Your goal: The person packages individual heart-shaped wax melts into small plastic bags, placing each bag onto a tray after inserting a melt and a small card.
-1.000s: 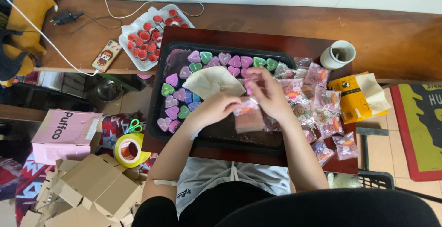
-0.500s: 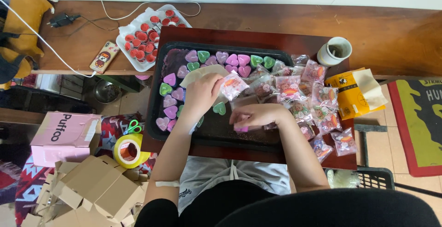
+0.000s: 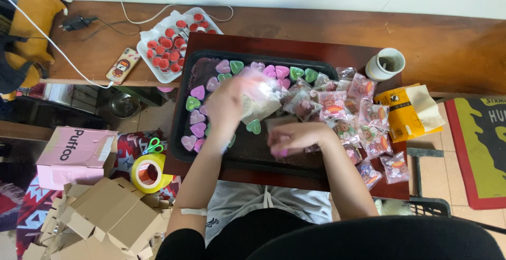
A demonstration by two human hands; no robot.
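We are looking down at a black tray [image 3: 182,133] in the middle of the frame, with pastel heart-shaped pieces [image 3: 193,103] lying along its left and upper edges. Our left hand [image 3: 226,107] is hovering over the tray's centre, blurred by motion; it is pinching a small clear packet [image 3: 262,87], but the smear is hiding the fingers and whatever the packet is holding. Our right hand [image 3: 298,136] is sitting just right of centre, fingers curled down onto the tray, and a bit of pink is showing beneath them; we cannot tell whether it is gripping that piece or only covering it. A green heart [image 3: 254,127] is lying between the 2 hands. Filled clear packets [image 3: 363,117] are piling up on the tray's right side and spilling toward the lower right. At the upper left, a white tray of red pieces [image 3: 166,46] is sitting apart, partly overlapped by paper. Our forearms and dark clothing are cutting off the lower frame.
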